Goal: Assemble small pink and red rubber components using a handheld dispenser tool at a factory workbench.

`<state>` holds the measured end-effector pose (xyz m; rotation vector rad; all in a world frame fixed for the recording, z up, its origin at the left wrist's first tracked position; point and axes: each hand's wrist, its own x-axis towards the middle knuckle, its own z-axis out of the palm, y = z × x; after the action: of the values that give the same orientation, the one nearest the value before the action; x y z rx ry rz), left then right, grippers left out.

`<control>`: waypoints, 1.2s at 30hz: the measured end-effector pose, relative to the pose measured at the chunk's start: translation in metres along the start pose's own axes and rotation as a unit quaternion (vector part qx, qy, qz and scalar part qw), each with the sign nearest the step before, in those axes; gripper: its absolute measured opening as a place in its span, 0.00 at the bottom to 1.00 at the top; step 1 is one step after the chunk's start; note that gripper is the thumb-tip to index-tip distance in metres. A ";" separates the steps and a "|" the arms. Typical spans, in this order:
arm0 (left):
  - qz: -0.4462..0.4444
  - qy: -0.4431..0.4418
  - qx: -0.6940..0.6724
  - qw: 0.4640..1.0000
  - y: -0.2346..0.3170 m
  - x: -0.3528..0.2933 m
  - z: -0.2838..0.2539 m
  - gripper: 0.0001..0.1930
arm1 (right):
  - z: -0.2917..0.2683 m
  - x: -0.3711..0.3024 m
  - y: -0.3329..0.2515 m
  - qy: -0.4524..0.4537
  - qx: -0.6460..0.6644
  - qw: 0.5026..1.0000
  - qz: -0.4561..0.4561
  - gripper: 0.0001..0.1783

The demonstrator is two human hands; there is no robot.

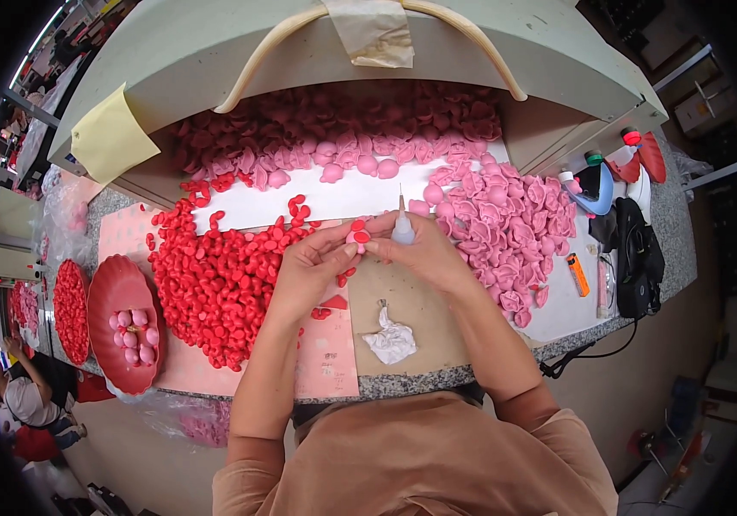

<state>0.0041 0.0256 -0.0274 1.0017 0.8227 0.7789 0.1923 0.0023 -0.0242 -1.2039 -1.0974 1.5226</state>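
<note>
At the middle of the worktable my left hand (313,263) and my right hand (420,254) meet, fingertips pinched on a small pink piece with red parts (357,236). My right hand also keeps a translucent needle-tip bottle (402,229) between its fingers, the thin needle pointing up. To the left of my left hand spreads a big heap of small glossy red pieces (222,292). Right of my right hand lies a heap of pink petal-like, cupped pieces (506,224). A crumpled white tissue (392,342) rests on the brown board below my hands.
A pale hood-like box (454,52) arches over more pink pieces. At left, a red scalloped dish (119,365) holds several pink assembled pieces. An orange lighter (578,275), a black bag (635,258) and bottles stand at right. Another person (33,396) is at far left.
</note>
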 end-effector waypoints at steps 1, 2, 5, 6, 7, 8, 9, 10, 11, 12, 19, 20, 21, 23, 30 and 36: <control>-0.001 0.002 -0.001 1.000 0.000 0.000 0.000 0.16 | 0.000 0.000 0.000 0.001 0.000 1.000 0.000 0.13; -0.002 0.005 -0.001 1.000 0.000 0.000 0.000 0.16 | 0.000 0.001 0.000 0.003 -0.006 1.000 0.003 0.13; -0.020 0.009 0.000 1.000 0.001 0.000 0.000 0.16 | 0.001 0.001 0.000 0.005 -0.008 1.000 0.004 0.13; -0.019 0.009 0.000 1.000 0.001 0.000 0.000 0.16 | 0.001 0.001 -0.001 0.005 -0.002 1.000 0.002 0.13; -0.020 0.010 0.001 1.000 0.001 0.000 0.000 0.16 | 0.001 0.001 0.000 0.004 -0.002 1.000 0.002 0.13; -0.021 0.011 0.002 1.000 0.001 0.000 0.000 0.16 | 0.001 0.001 0.001 0.006 -0.002 1.000 0.005 0.13; -0.020 0.011 0.003 1.000 0.001 -0.001 0.000 0.16 | 0.001 0.001 0.003 0.009 -0.002 1.000 0.008 0.13; -0.011 0.009 -0.004 1.000 0.001 -0.001 0.001 0.16 | 0.000 0.001 0.003 0.009 -0.002 1.000 0.008 0.13; -0.001 0.007 -0.010 1.000 0.001 -0.001 0.001 0.15 | 0.000 0.002 0.004 0.005 -0.006 1.000 0.009 0.12; 0.000 0.006 -0.009 1.000 0.002 -0.001 0.001 0.15 | -0.001 0.003 0.004 -0.001 -0.011 1.000 0.010 0.12; -0.027 0.019 0.005 0.999 0.003 0.000 0.006 0.15 | -0.001 -0.001 0.000 0.007 0.017 1.000 0.006 0.12; -0.026 0.022 0.001 0.999 0.003 0.000 0.007 0.15 | -0.001 -0.001 -0.002 0.006 0.021 1.000 0.007 0.12; -0.027 0.022 0.001 0.999 0.004 -0.001 0.008 0.15 | 0.000 -0.002 -0.003 0.005 0.024 1.000 0.009 0.13; -0.007 0.043 -0.037 0.998 0.007 -0.005 0.008 0.15 | 0.004 0.001 0.000 0.004 0.013 1.000 0.001 0.14; 0.003 -0.029 -0.036 0.999 0.002 -0.001 0.001 0.15 | 0.000 -0.007 -0.005 0.039 0.016 0.999 -0.004 0.15; 0.002 0.031 0.034 0.999 0.004 -0.005 0.000 0.15 | 0.002 0.002 0.003 0.005 -0.027 1.000 -0.002 0.14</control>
<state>0.0012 0.0224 -0.0230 1.0446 0.9055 0.7933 0.1891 0.0037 -0.0276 -1.2438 -1.1403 1.4900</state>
